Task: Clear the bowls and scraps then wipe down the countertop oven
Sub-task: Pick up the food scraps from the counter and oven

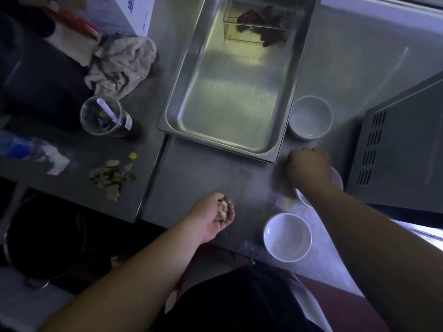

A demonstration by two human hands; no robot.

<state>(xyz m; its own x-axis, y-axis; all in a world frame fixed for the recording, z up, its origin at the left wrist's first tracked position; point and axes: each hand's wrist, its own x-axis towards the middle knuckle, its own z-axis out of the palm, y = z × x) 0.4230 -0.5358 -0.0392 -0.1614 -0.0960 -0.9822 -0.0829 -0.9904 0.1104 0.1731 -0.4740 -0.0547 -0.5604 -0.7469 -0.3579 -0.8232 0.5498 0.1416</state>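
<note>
Near the counter's edge, left hand [213,215] cups scraps [221,209]; right hand's [309,167] grip unclear.

Three round white ceramic bowls stand upright: one empty bowl [287,237] just right of the left hand [213,215], one [310,117] beyond the right hand [309,167], one [335,179] half hidden under it. Pale beige food scraps [221,209] lie cupped in the left palm, with a loose pile [111,177] well to its left. The grey metal countertop oven [405,149] sits right of the right hand.
</note>
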